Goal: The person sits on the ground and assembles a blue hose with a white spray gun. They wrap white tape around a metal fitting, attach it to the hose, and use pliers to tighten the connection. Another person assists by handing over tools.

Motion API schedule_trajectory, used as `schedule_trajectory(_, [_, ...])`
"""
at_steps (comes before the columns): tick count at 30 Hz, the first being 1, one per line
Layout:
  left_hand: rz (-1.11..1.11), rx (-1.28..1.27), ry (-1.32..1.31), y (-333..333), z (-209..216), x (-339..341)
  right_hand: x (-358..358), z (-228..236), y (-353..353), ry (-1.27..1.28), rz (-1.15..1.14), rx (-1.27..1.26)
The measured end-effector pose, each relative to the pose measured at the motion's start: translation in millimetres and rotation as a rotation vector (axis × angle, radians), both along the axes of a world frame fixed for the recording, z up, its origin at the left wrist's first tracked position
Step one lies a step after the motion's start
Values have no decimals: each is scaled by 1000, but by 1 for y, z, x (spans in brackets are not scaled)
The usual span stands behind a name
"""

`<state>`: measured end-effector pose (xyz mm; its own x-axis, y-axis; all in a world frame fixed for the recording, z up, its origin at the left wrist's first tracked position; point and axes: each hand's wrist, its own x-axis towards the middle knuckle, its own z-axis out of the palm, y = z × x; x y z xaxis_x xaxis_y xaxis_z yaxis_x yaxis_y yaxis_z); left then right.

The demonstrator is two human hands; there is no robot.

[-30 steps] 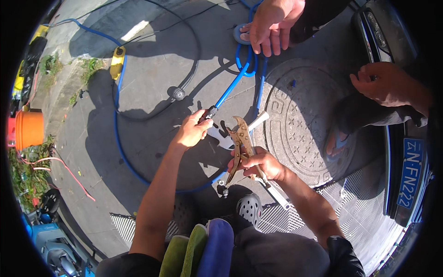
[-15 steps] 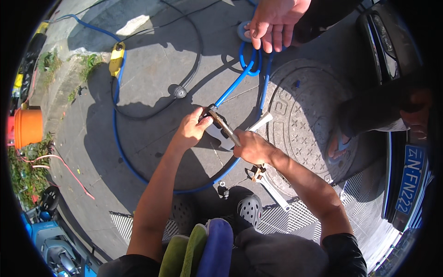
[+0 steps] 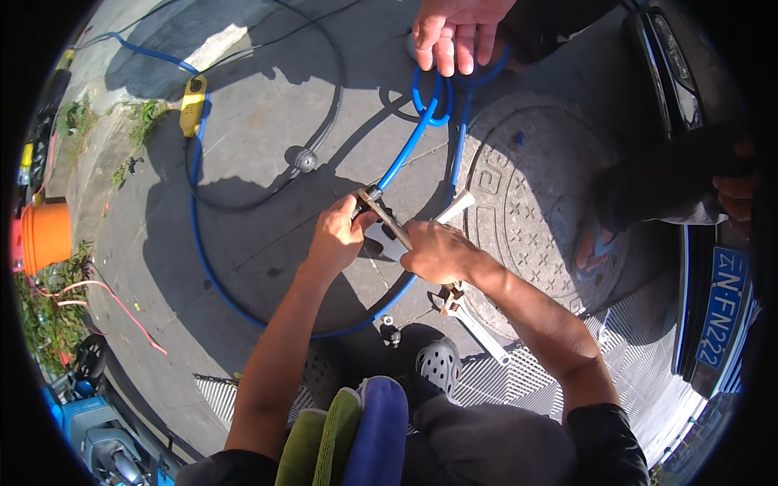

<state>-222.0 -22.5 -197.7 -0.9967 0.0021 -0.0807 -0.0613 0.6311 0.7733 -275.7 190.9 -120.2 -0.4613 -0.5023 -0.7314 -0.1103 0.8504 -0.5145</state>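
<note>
Locking pliers [image 3: 392, 223] at the black fitting [image 3: 374, 193] on a blue hose [image 3: 407, 151].
The fitting lies at the left hand [image 3: 338, 233], nearer it than the right hand [image 3: 442, 253]; the hose runs up and rightward. Left fingers clasp the fitting; right fingers wrap the pliers, which slant up-left to it.

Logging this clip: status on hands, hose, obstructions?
Left hand on black fitting. Right hand gripping metal pliers, jaws at the fitting. Blue hose running into fitting. Other person's open hand near hose, not blocking.
</note>
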Motion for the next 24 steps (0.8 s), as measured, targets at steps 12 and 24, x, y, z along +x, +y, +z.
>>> schedule_trajectory(12, [18,-53,179,5,-13,0,0,-11,2,21,-24,-44])
schedule_trajectory(24, [67,-153,200,7,-17,2,-6,-8,-2,-25,-42,-76])
